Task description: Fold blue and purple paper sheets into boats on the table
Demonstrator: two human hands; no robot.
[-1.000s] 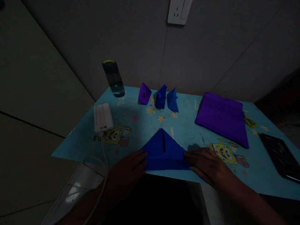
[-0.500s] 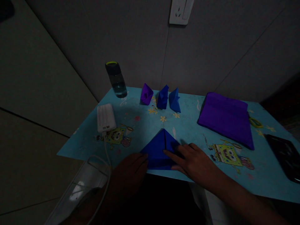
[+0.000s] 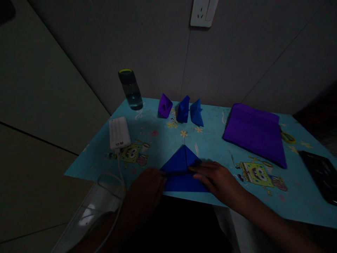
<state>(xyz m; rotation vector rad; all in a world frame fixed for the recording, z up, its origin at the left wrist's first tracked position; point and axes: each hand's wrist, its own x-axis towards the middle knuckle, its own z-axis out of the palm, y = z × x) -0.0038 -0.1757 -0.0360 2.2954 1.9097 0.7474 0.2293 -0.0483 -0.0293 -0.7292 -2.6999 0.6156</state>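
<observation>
A sheet of blue paper lies at the table's front edge, folded to a peak with a slit down its upper middle. A flap runs across its lower part. My left hand grips the left corner with its fingers closed, partly in shadow. On the right side, my right hand holds the paper at the flap's upper edge, fingers together and thumb beside them. Further back stand a purple paper boat, a dark blue paper boat and a lighter blue paper boat.
A water bottle stands at the back left, with a white power bank and its cable nearer me. On the right lie a purple paper stack, yellow-handled scissors, partly covered, and a black phone-like object.
The lower flap's edge sits higher up the paper and the flap looks wider. My right fingers have drawn together, off the middle slit. My left hand has shifted slightly up.
</observation>
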